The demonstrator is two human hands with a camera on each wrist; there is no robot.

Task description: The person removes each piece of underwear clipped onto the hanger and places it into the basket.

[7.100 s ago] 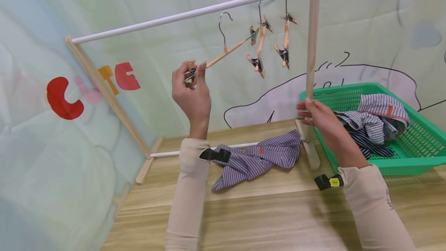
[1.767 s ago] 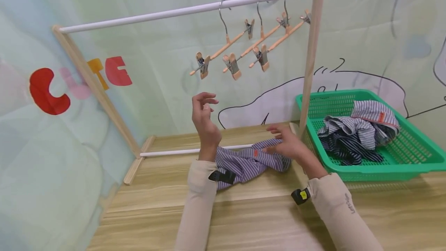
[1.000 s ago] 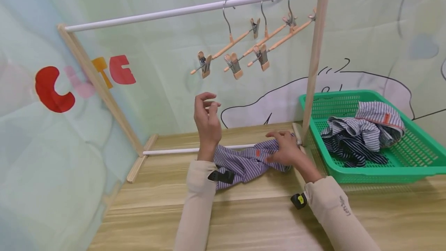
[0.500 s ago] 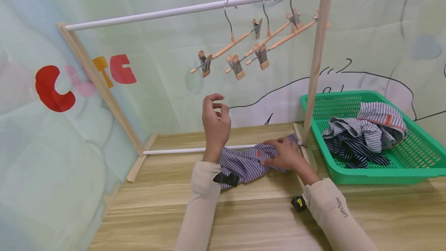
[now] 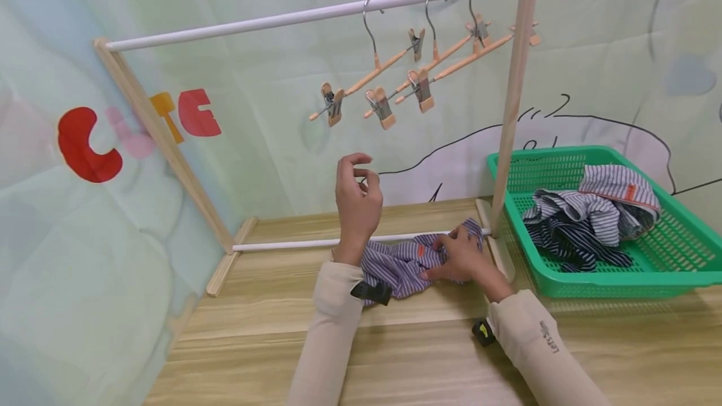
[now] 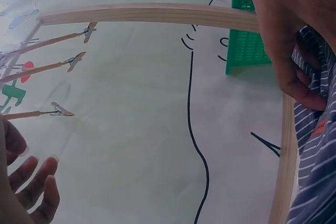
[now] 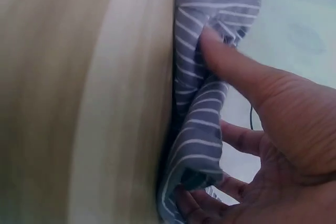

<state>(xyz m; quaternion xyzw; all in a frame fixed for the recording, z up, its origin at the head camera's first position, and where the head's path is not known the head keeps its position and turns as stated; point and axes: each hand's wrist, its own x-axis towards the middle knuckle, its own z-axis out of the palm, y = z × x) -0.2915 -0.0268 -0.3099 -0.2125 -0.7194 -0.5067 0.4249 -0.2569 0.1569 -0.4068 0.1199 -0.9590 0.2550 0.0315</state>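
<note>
A purple garment with white stripes and a small orange tag lies crumpled on the table, against the rack's lower bar. My right hand grips its right part. In the right wrist view the thumb presses the near side of the striped cloth, while the other fingers curl behind it. My left hand is raised above the garment's left part, fingers loosely bent and holding nothing. Above it, several clips sit on three wooden clip hangers, which hang from the rack's top bar. My left forearm hides part of the garment.
The small clothes rack has wooden side posts and white bars. To its right stands a green plastic basket holding more striped clothes. A printed cloth backdrop hangs behind, and the wooden table extends in front.
The left hand has released the third hanger, which now hangs from the bar, and come down. The right hand has left the rack post and taken hold of the garment, bunching it slightly.
</note>
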